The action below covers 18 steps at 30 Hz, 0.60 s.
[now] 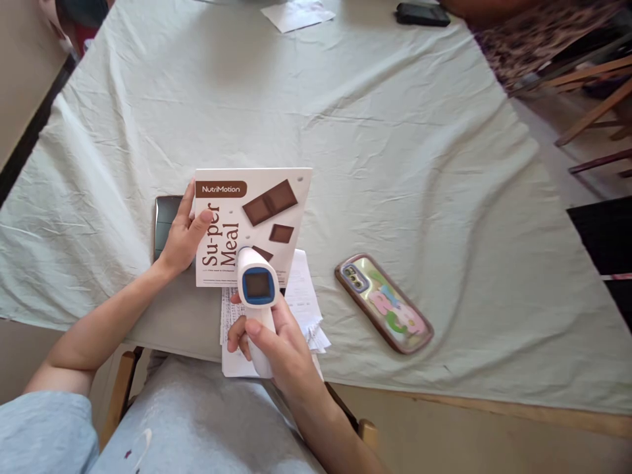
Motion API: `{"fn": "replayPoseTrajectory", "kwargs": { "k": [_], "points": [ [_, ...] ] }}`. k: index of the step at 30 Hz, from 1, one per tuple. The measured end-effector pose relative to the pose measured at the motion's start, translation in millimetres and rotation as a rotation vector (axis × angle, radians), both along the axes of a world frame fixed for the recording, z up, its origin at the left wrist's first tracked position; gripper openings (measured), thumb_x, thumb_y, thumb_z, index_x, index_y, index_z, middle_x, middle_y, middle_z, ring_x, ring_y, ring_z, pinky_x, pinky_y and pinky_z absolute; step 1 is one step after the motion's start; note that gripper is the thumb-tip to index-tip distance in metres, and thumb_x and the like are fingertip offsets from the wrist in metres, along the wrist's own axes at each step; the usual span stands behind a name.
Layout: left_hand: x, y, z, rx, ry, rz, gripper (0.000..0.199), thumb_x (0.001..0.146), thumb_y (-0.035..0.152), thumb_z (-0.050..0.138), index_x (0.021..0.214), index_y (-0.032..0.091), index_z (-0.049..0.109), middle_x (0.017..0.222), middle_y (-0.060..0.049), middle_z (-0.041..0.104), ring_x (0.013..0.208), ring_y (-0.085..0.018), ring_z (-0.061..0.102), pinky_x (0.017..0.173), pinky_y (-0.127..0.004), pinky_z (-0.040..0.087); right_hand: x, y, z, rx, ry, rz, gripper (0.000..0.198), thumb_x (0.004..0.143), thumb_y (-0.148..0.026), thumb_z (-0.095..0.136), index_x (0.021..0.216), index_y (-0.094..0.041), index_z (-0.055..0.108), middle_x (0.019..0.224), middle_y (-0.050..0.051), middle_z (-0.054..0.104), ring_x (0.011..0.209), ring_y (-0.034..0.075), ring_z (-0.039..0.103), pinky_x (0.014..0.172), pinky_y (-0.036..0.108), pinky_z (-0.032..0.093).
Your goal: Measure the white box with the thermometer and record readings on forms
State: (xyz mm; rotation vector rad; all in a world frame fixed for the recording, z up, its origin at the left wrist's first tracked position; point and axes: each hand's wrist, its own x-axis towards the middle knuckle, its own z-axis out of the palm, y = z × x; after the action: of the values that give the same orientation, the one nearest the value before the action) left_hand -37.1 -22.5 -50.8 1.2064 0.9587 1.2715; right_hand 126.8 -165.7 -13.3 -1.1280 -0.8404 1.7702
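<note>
My left hand [184, 236] grips the left edge of a white box [266, 247] printed "NutriMotion Su-per Meal" with chocolate pieces, its thumb on the front face. In my right hand [286, 342] is a white infrared thermometer [257, 264] with a dark screen framed in blue. The fingers wrap round its handle, and its head overlaps the box's lower right part. Printed papers [303, 296] lie under the box and the right hand at the table's near edge. Partly hidden behind my left hand is a dark, glossy flat object [166, 220].
A phone in a brown-edged case with colourful letters [385, 303] lies to the right on the cloth-covered table [395, 131]. At the far side are a white paper [297, 14] and a black object [422, 14]. Wooden furniture legs [595, 112] stand beyond the right edge.
</note>
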Motion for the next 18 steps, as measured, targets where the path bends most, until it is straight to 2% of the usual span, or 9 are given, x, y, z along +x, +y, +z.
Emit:
{"fn": "replayPoseTrajectory", "kwargs": {
  "k": [13, 18],
  "points": [
    [1.3, -0.6, 4.0, 0.021, -0.001, -0.030, 0.081, 0.080, 0.067, 0.061, 0.145, 0.029, 0.033, 0.118, -0.007, 0.068, 0.103, -0.024, 0.068, 0.078, -0.033, 0.058, -0.6, 1.9, 1.8, 0.025, -0.017, 0.001, 0.040, 0.083, -0.050, 0.064, 0.105, -0.022, 0.045, 0.074, -0.002, 0.062, 0.055, 0.013, 0.056, 0.048, 0.027, 0.034],
    [1.6, -0.9, 5.9, 0.017, 0.003, -0.020, 0.079, 0.078, 0.067, 0.063, 0.143, 0.030, 0.036, 0.112, -0.005, 0.070, 0.096, -0.022, 0.070, 0.071, -0.031, 0.058, -1.7, 1.8, 0.9, 0.007, 0.012, 0.005, 0.041, 0.082, -0.052, 0.064, 0.105, -0.023, 0.044, 0.066, -0.003, 0.062, 0.053, 0.013, 0.053, 0.048, 0.027, 0.034]
  ]
}}
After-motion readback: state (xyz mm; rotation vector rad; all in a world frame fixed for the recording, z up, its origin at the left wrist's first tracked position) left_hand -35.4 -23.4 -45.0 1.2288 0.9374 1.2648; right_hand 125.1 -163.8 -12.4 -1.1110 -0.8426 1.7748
